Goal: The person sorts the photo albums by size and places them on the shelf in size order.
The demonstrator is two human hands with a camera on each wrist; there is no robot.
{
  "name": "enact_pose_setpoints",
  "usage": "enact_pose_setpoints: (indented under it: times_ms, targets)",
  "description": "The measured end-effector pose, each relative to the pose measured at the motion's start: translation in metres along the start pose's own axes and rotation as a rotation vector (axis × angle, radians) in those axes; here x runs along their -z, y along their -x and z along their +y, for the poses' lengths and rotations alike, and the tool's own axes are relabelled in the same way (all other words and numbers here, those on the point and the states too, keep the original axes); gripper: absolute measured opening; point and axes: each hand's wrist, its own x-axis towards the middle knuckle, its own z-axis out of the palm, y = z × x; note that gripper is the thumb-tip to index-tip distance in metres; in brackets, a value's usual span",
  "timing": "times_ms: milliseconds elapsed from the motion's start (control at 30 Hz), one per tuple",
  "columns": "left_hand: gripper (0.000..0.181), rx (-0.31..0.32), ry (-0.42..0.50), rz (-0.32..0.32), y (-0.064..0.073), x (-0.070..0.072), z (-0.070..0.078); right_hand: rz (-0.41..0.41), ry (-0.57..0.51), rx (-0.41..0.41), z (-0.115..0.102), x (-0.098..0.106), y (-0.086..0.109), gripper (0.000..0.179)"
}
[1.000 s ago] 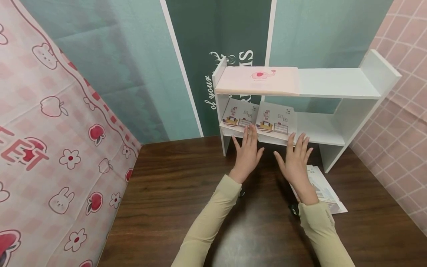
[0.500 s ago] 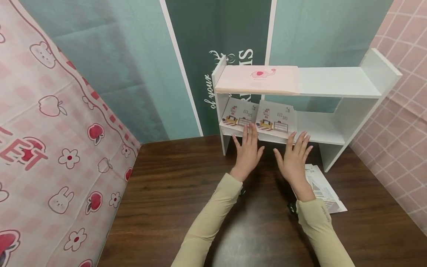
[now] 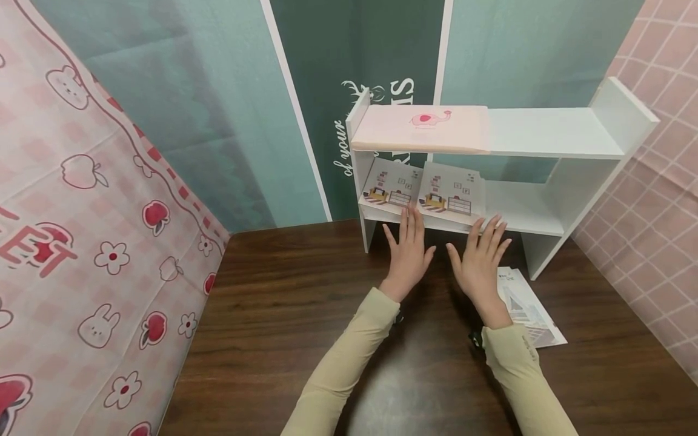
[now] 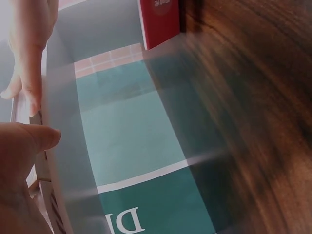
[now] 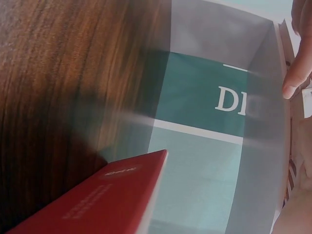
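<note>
Two illustrated books, the left one (image 3: 391,183) and the right one (image 3: 452,192), lie side by side on the middle board of a white shelf (image 3: 523,209). My left hand (image 3: 408,254) is spread, its fingertips right at the front edges where the books meet. Fingers extended, my right hand (image 3: 480,260) touches the front near the right book's lower corner. The left wrist view shows both hands along the board's front, the left thumb (image 4: 46,138) pointing toward the other hand. Neither hand grips anything.
A pink elephant-print book (image 3: 422,128) lies on the top board at the left. On the wooden table (image 3: 283,315), a white printed item (image 3: 526,309) lies partly behind my right forearm. A red-faced item (image 5: 107,195) stands out in the right wrist view. Patterned cloth (image 3: 120,260) borders the left.
My left hand has shifted slightly right and toward me, its fingertips lower against the book fronts. The right hand has moved slightly left. The books stay about where they were.
</note>
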Motion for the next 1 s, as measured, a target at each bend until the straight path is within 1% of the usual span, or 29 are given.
enact_pose_setpoints:
  times_ms: [133, 400, 667, 1000]
  targets:
    - [0.093, -0.007, -0.046, 0.006, 0.003, -0.002, 0.002, 0.007, 0.0, 0.002, 0.001, -0.002, 0.002, 0.081]
    - [0.091, -0.009, -0.033, -0.005, 0.008, -0.006, 0.008, 0.009, 0.008, 0.006, 0.0, -0.003, 0.008, 0.081]
    - [0.086, 0.006, -0.059, -0.022, 0.012, -0.01, 0.012, 0.011, 0.003, 0.02, -0.002, -0.003, 0.013, 0.081]
    - [0.08, -0.008, -0.104, 0.011, 0.016, -0.014, 0.015, 0.041, -0.005, 0.044, -0.001, -0.006, 0.013, 0.079]
